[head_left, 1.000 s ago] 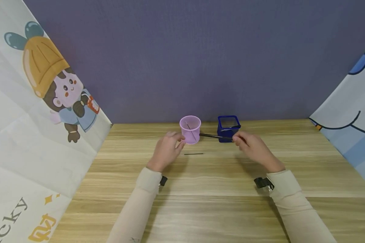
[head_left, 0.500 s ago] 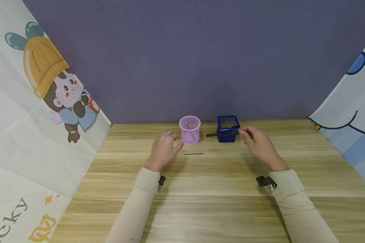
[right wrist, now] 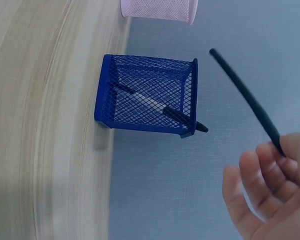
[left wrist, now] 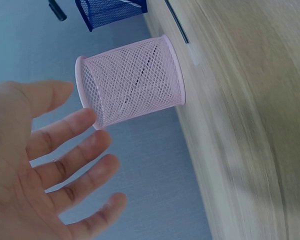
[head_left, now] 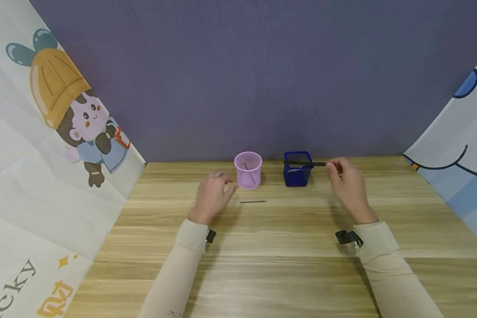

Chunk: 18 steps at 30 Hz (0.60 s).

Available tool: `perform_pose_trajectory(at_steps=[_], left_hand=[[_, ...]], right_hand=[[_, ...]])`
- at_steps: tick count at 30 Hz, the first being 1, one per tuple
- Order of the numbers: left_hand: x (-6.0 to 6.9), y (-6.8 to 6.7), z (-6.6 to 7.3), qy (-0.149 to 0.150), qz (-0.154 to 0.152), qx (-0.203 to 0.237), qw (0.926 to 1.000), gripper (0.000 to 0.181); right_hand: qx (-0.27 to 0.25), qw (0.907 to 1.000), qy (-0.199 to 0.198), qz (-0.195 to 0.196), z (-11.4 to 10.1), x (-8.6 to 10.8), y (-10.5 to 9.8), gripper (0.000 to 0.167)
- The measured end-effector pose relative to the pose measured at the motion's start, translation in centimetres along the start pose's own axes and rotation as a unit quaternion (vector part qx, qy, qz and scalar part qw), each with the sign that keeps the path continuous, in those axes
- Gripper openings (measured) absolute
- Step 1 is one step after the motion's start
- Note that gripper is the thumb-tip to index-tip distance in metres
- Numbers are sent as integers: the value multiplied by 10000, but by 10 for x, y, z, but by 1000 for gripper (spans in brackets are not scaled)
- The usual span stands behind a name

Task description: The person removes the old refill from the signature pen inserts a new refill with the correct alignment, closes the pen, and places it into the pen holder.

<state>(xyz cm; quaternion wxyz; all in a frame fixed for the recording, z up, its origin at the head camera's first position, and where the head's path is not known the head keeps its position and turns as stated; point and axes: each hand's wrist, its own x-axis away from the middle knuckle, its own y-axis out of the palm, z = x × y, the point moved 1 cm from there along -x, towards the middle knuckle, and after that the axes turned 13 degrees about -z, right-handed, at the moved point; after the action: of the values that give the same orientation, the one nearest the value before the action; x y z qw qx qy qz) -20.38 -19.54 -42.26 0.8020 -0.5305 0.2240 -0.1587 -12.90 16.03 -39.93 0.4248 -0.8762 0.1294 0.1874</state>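
Observation:
My right hand (head_left: 350, 190) pinches a slim black pen (head_left: 304, 163) by one end, between thumb and forefinger. Held nearly level in the head view, the pen passes above the blue mesh pen holder (right wrist: 147, 95). Inside that square holder leans a black pen with a pale section (right wrist: 150, 102), its end poking over the rim. My left hand (head_left: 212, 194), fingers loosely spread, is beside the round pink mesh pen holder (left wrist: 130, 82) and holds nothing. Whether a fingertip touches the rim, I cannot tell. A thin dark refill (head_left: 246, 164) slants inside the pink holder.
On the wooden table (head_left: 278, 274), a second thin refill (head_left: 252, 202) lies in front of the pink holder. A grey-blue panel (head_left: 262, 79) rises directly behind both holders. Printed white sheets flank the table on the left (head_left: 8, 176) and right (head_left: 461, 132).
My right hand has moved right and up, carrying the black pen from beside the pink holder to above the blue one. My left hand has drawn slightly left, away from the pink holder.

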Motion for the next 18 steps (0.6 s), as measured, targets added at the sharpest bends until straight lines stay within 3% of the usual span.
perform_pose_trajectory(at_steps=[7, 18], left_hand=[[0, 1, -2, -82, -15, -64, 9999, 24], [0, 0, -1, -60, 45, -174, 9998, 23]], right_hand=[[213, 9984, 332, 403, 1, 0, -1, 27], [307, 9978, 399, 424, 7, 2, 2, 28]])
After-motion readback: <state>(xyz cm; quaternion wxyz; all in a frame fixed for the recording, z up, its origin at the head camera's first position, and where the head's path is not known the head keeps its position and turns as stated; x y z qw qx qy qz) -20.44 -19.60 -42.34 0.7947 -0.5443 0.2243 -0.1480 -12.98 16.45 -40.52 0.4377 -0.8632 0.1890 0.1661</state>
